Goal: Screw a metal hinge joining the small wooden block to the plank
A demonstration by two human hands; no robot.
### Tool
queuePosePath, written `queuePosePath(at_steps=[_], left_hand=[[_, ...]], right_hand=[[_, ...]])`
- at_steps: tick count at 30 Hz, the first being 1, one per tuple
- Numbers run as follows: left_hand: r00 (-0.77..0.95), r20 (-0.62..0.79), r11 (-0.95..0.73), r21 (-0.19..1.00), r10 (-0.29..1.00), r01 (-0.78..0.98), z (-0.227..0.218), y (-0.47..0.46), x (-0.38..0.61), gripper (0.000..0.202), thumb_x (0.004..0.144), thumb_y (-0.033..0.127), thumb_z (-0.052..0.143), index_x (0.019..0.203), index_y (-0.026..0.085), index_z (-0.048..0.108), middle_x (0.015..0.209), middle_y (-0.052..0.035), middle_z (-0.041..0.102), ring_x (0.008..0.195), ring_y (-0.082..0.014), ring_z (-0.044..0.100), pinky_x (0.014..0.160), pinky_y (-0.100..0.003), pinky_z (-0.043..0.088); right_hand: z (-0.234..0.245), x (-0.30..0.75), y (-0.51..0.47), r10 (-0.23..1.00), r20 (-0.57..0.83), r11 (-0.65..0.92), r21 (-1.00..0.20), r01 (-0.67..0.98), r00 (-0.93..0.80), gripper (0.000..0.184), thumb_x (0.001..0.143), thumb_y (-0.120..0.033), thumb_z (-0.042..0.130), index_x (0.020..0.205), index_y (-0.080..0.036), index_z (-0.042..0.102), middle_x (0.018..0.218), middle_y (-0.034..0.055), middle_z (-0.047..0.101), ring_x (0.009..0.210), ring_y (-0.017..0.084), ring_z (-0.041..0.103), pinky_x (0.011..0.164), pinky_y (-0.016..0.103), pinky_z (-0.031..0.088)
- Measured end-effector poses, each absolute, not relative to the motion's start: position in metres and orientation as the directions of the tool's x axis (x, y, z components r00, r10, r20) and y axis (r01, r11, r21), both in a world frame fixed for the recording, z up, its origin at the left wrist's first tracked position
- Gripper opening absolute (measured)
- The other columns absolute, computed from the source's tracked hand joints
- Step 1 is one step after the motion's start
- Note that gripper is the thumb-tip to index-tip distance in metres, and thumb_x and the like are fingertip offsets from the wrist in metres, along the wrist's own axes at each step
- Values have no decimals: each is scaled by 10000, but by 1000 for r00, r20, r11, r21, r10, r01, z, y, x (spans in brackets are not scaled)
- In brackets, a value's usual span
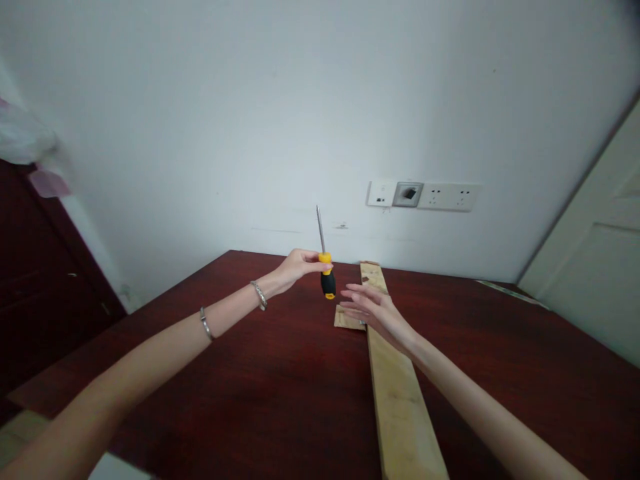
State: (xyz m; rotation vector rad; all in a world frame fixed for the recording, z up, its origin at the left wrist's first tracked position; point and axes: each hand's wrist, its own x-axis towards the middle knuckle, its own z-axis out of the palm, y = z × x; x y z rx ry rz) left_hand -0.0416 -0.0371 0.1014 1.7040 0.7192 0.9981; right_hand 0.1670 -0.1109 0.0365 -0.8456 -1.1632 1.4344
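Observation:
My left hand [301, 263] pinches a screwdriver [327, 281] by the yellow collar of its black and yellow handle. Its metal shaft points up, leaning slightly left. Just right of the handle is my right hand [373, 308], its fingers stretched out and apart from the screwdriver. Below that hand a long wooden plank [403, 407] lies on the dark red tabletop [280, 373], running away from me toward the wall. A short flat wooden piece [347, 319] sticks out to the left of the plank. Something small and shiny beside it is mostly hidden by my right fingers.
A white wall [250, 133] with a row of sockets [425, 195] rises behind the table. A pale panelled door [600, 247] stands at the right, dark red furniture [45, 267] at the left. A thin flat strip [513, 293] lies near the table's far right edge.

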Motion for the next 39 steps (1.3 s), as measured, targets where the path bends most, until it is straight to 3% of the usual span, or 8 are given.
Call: queuePosePath(at_steps=[6,12,15,19,24,27,31,39], left_hand=[[469,355,-265,932,808,-248,98,-44,-1,238,650,269,796,830,123,741,892,-66,702,907,-173,601,965,-367,364],[442,405,-217,883,800,-416,97,-38,22,242,657,266,801,849,133,736,936,-69,690,920,-174,587,902,-344,397],[454,421,-183,858,785,-481,91,-39,29,386,685,325,791,1026,169,700,1039,-79,678,989,-195,592,899,-344,422],[589,287,-162,953,755,-256,64,-50,31,540,743,360,755,1214,154,592,1147,-138,646,1090,-234,582,944,-392,429],[649,316,-499,859,692,115,30,-53,19,761,702,405,774,1350,164,457,1301,-169,546,1197,-288,517,1018,-464,394],[708,284,-668,659,647,345,22,-45,11,861,698,483,753,1397,135,389,1434,-201,397,1320,-329,380,1092,-478,305],[793,201,-760,491,575,427,9,-29,7,950,676,543,745,1414,98,348,1450,-220,357,1348,-345,332,1111,-453,279],[802,133,-747,478,582,462,-20,-7,10,986,692,638,676,1428,90,316,1417,-228,372,1307,-355,373,1077,-465,315]], right_hand=[[37,158,-109,955,61,-114,-830,-546,-291,308,810,-415,653,1021,-191,640,1077,109,716,951,202,699,907,348,518],[49,160,-102,989,137,78,-778,-623,-48,203,780,-294,700,957,-194,680,1040,58,736,967,157,692,930,269,520],[64,168,-97,967,240,240,-760,-604,83,218,762,-313,714,941,-191,688,1034,46,737,1042,178,667,1005,290,485],[96,194,-85,864,409,503,-740,-447,295,188,764,-357,703,859,-200,662,1004,54,735,1084,214,647,1045,366,468],[139,234,-73,639,581,757,-592,-276,504,202,748,-328,711,880,-218,604,961,12,706,1039,191,658,978,401,509],[150,247,-71,580,644,789,-596,-148,499,204,751,-349,705,878,-225,605,945,-7,680,994,176,662,911,390,534],[147,249,-70,581,697,783,-620,-53,420,202,742,-368,712,860,-219,643,846,-14,656,861,159,670,801,347,569],[131,244,-63,666,700,719,-694,25,257,331,729,-419,727,977,-202,696,884,16,707,794,169,690,787,358,587]])
